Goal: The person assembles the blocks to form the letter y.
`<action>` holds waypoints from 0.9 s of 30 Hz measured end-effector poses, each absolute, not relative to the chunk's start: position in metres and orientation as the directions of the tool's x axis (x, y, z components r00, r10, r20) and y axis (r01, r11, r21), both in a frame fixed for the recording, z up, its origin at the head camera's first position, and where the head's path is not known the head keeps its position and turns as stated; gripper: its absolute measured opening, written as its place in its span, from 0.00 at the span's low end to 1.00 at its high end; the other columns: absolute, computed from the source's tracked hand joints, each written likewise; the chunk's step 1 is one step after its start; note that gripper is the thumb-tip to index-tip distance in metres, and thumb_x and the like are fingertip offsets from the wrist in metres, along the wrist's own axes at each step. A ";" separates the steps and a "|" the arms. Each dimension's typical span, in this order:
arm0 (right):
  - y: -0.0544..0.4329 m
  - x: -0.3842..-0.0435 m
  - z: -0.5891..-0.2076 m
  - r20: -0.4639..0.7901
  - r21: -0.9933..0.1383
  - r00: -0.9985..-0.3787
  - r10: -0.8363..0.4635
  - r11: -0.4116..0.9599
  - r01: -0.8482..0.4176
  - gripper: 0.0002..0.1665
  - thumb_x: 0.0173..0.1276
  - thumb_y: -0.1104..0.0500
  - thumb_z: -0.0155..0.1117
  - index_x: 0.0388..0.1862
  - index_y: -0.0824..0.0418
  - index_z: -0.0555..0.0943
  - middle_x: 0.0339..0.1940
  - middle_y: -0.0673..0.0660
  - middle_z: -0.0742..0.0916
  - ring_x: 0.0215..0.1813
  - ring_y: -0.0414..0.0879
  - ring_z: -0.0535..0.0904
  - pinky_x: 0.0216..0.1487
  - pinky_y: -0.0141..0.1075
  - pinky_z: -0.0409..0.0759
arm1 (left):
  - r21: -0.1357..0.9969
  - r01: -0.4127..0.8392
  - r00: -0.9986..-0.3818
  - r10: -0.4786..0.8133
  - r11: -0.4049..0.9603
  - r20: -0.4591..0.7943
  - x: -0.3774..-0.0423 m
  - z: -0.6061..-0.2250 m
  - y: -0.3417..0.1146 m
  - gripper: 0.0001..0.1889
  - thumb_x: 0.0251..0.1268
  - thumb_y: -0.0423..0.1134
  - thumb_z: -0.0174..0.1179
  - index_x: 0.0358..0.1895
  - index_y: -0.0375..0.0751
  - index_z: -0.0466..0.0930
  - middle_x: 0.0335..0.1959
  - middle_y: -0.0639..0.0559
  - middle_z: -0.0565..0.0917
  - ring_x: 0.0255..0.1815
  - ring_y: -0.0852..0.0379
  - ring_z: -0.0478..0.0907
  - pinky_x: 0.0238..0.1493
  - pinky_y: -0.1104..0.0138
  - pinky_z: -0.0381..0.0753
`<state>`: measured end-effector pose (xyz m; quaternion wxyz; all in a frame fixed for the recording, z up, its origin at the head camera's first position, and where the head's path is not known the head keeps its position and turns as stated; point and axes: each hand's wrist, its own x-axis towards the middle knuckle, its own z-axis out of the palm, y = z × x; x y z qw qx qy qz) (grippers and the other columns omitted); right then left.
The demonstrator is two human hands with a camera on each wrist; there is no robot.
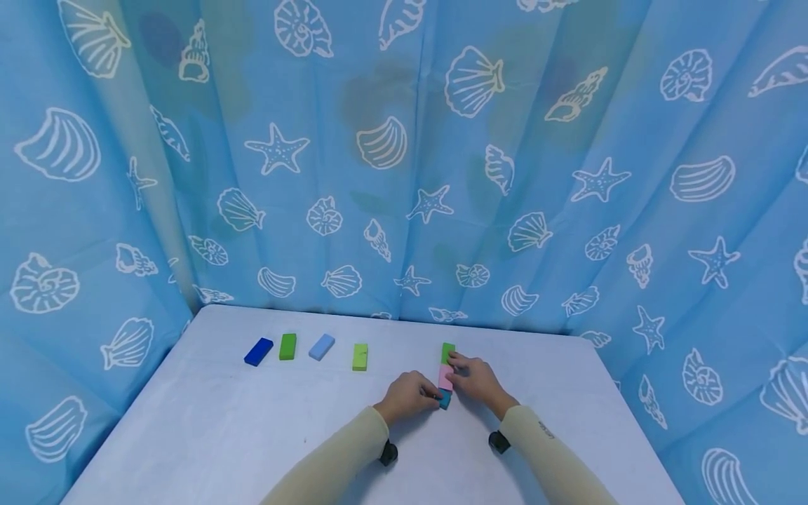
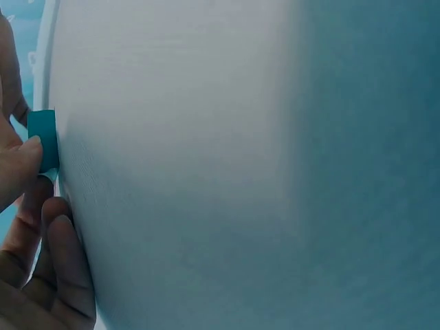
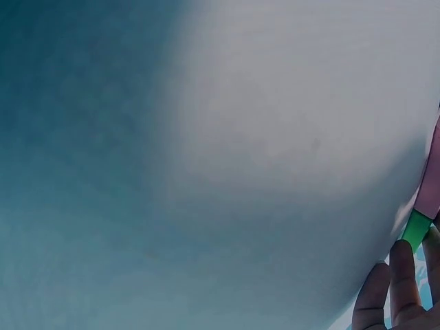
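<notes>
On the right half of the table, a green block (image 1: 448, 350), a pink block (image 1: 445, 377) and a teal block (image 1: 445, 400) form a line end to end, the green one farthest away. My left hand (image 1: 407, 397) pinches the teal block at the near end; the left wrist view shows the thumb against the teal block (image 2: 42, 137). From the right side my right hand (image 1: 478, 379) touches the line with its fingers at the green and pink blocks. In the right wrist view its fingertips rest by the green block (image 3: 416, 229), with the pink block (image 3: 430, 182) adjoining.
Farther left on the white table (image 1: 252, 435) lie a dark blue block (image 1: 259, 352), a green block (image 1: 287, 346), a light blue block (image 1: 322, 347) and a lime block (image 1: 360, 357), spaced apart. A blue shell-patterned curtain (image 1: 404, 175) hangs behind the table's far edge.
</notes>
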<state>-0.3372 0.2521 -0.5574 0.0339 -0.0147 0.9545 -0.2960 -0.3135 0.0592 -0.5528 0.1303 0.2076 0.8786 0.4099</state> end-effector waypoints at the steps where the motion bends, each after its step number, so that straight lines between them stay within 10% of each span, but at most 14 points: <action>1: 0.252 -0.337 -0.558 -0.058 -0.566 -0.997 -0.046 0.824 -0.006 0.27 0.67 0.53 0.68 0.65 0.55 0.78 0.72 0.53 0.75 0.75 0.59 0.66 0.70 0.56 0.68 | 0.765 0.269 -0.881 0.471 0.585 -0.050 -0.313 -0.554 0.060 0.05 0.58 0.38 0.71 0.38 0.49 0.91 0.36 0.60 0.87 0.44 0.60 0.79 0.55 0.57 0.79; 27: 0.250 -0.334 -0.553 -0.054 -0.582 -0.998 -0.038 0.813 0.000 0.27 0.68 0.54 0.67 0.65 0.56 0.78 0.72 0.54 0.74 0.75 0.59 0.66 0.70 0.57 0.67 | 0.709 0.303 -0.901 0.434 0.637 -0.005 -0.305 -0.551 0.066 0.04 0.59 0.38 0.70 0.36 0.46 0.92 0.35 0.57 0.89 0.40 0.60 0.81 0.50 0.60 0.81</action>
